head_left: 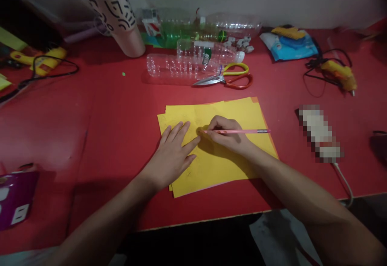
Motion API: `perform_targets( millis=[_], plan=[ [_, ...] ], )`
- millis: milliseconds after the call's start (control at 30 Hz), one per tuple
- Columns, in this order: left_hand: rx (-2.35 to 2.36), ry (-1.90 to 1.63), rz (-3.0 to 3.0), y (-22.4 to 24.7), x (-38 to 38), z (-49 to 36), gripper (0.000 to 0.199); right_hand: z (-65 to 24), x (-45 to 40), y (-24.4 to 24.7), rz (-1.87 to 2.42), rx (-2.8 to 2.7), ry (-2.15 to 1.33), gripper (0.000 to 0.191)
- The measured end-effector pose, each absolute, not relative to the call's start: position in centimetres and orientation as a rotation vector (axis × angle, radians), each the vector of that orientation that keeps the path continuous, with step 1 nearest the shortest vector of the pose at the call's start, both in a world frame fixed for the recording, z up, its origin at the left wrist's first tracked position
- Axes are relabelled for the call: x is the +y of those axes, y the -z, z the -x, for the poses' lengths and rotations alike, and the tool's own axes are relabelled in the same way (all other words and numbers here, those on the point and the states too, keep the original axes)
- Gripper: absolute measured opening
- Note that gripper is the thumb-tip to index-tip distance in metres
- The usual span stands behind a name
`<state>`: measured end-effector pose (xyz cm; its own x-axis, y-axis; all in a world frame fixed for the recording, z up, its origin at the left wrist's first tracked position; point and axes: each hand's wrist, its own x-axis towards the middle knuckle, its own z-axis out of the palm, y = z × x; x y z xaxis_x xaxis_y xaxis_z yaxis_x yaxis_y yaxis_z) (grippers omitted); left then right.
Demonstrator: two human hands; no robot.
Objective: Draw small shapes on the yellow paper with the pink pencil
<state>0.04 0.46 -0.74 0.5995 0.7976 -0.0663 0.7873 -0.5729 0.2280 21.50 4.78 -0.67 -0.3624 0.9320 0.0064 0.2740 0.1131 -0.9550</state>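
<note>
While the right hand point(230, 141) pinches a pink pencil point(249, 131) over yellow paper point(211, 173), the left hand point(169, 162) lies fingers spread on the sheet; beyond, I see through a clear bottle point(181, 66), but the tumbler point(119, 13) hides its contents.

The left hand point(169, 163) lies flat, palm down, its fingers point(176, 132) spread and its thumb point(188, 161) held apart. The right hand point(229, 135) is curled, fingers bent into a pinch against the thumb. Both bare forearms point(293, 185) slant inward, the hands near each other.
</note>
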Motion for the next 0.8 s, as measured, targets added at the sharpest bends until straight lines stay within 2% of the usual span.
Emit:
perform_targets(
  millis=[800],
  plan=[
    [1.289, -0.095, -2.599, 0.53, 0.44, -0.04, 0.044, -21.27, 4.73, 0.79, 1.201, -1.749, -1.274, 0.017]
  ],
)
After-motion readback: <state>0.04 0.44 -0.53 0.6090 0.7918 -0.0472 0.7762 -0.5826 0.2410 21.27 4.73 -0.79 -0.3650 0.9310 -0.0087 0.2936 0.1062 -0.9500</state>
